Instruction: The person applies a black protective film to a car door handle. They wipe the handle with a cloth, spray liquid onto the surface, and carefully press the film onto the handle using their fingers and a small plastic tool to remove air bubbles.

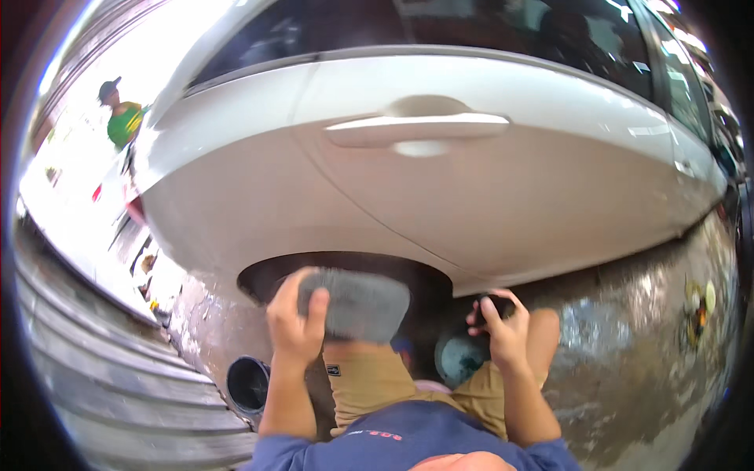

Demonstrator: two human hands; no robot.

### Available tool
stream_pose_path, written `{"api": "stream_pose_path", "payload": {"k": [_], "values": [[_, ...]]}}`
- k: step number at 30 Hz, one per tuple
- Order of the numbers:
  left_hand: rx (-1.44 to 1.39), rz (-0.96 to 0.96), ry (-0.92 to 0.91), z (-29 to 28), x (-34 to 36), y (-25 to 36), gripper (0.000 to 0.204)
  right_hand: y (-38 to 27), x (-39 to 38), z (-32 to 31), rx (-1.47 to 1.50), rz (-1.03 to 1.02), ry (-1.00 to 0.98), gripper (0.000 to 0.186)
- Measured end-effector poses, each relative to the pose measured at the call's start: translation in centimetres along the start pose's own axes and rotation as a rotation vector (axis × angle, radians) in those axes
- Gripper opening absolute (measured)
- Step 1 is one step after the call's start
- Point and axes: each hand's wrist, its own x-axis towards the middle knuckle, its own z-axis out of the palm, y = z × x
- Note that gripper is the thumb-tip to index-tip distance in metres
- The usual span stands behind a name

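My left hand (pixel 294 318) grips one end of a grey, rounded, rectangular pad (pixel 357 306), its thumb lying across the top face. The pad is held up in front of the rear wheel arch (pixel 267 271) of a white car (pixel 259 188) and is somewhat blurred. Farther right, my right hand (pixel 506 326) is closed around a small black object (pixel 493 311), mostly covered by the fingers, whose kind I cannot make out. That hand is just below the car's lower edge and beside my bent knee.
A bucket of water (pixel 455 361) stands between my legs, and a dark bucket (pixel 248 383) is at left. Ridged metal sheeting (pixel 118 369) borders the left side. The floor (pixel 620 361) looks wet. A person in green (pixel 124 122) is beyond the car's rear.
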Motion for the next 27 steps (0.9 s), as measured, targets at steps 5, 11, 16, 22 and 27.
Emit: {"api": "stream_pose_path", "payload": {"k": [5,11,16,22,27], "values": [[0.425,-0.323,-1.117,-4.3,-9.8,-1.1,0.053,-2.8,0.5,3.7,0.376,0.241,-0.209,0.022],[0.272,-0.120,-1.029,-1.9,-9.1,1.0,0.047,-2.2,0.5,4.4,0.305,0.201,-0.246,0.027],[0.329,-0.145,-1.385,-3.5,-15.5,-4.8,0.050,0.0,0.2,6.2,0.225,0.216,-0.185,0.030],[0.233,-0.315,-1.335,-4.4,-7.2,-3.0,0.052,12.6,3.2,1.4,-0.531,0.112,-0.201,0.021],[-0.187,-0.367,-0.622,8.2,-4.9,-3.5,0.043,11.9,1.0,4.8,-0.219,0.041,-0.243,0.023]]}}
